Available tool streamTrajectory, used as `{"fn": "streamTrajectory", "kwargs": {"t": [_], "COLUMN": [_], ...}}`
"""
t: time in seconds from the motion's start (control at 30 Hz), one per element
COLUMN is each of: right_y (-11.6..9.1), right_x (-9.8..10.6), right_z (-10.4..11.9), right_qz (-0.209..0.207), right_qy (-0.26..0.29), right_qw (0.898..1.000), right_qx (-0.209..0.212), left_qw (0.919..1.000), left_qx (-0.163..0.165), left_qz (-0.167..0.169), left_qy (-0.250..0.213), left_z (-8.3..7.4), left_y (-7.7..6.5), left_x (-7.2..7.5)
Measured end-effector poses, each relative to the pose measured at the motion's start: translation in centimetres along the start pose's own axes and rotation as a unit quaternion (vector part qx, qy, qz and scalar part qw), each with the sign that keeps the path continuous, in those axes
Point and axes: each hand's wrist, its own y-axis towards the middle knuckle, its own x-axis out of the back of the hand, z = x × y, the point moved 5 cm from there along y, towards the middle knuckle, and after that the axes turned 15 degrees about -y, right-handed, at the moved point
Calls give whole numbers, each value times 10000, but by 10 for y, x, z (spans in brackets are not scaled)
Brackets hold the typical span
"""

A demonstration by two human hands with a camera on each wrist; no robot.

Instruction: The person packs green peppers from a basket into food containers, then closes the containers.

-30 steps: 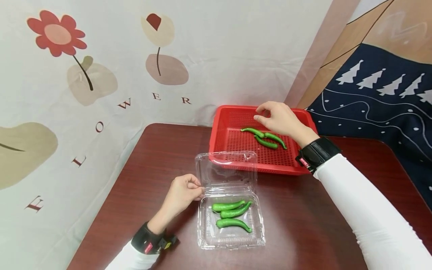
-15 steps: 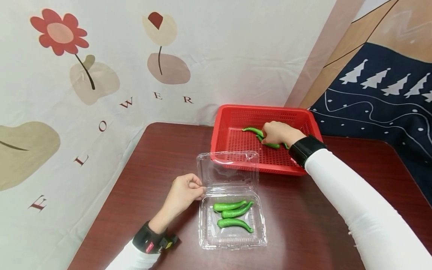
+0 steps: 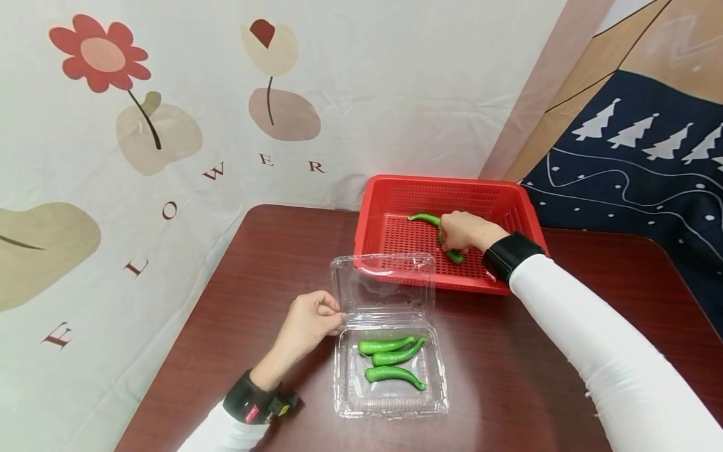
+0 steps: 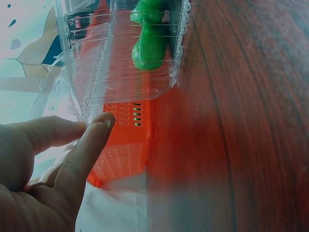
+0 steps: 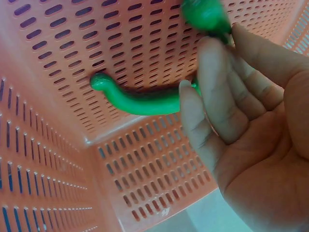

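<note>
In the head view my left hand pinches the hinge-side corner of a clear plastic clamshell container, whose lid stands raised. Several curved green chili peppers lie about: three rest inside the container, the nearest being a chili pepper. My right hand reaches down into the red basket. Thumb and fingertips pinch a green chili pepper by one end, as the right wrist view shows. Another chili pepper lies on the basket floor beside the fingers. The hand hides part of the basket's contents.
A dark red-brown wooden table bears both containers. The basket stands behind the clamshell, and the raised lid overlaps its front rim in view. A printed cloth hangs along the back.
My right hand has come down from above the basket to the chili peppers and grips one, which has swung to a steeper angle. My left hand stays on the container's corner.
</note>
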Motion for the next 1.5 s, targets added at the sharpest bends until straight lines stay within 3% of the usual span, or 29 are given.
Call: {"fn": "streamTrajectory", "kwargs": {"t": [0.17, 0.37, 0.43, 0.67, 1.13, 1.3, 1.5], "right_y": [-5, -5, -6, -8, -12, -11, -15], "right_x": [1, 10, 10, 3, 0, 0, 10], "right_z": [6, 6, 7, 12, 14, 12, 9], "right_qz": [106, -664, -717, -227, 124, 25, -309], "right_qy": [215, -173, -255, -425, -667, -836, -604], "right_qw": [9997, 9975, 9967, 9971, 9974, 9960, 9967], "right_qx": [21, 177, 283, 583, 260, 299, 435], "left_qw": [10000, 10000, 9999, 10000, 9999, 9999, 9997], "left_qx": [12, -80, -94, -48, -8, -71, -53], "left_qz": [-14, -3, -2, -38, -32, -31, 10], "left_qy": [-9, -20, -44, -4, -151, -67, -222], "left_z": [1, 1, 1, -1, -2, -1, -3], "left_y": [0, 0, 0, 0, -1, 0, -1], "left_x": [0, -1, -1, -1, -2, 0, -1]}}
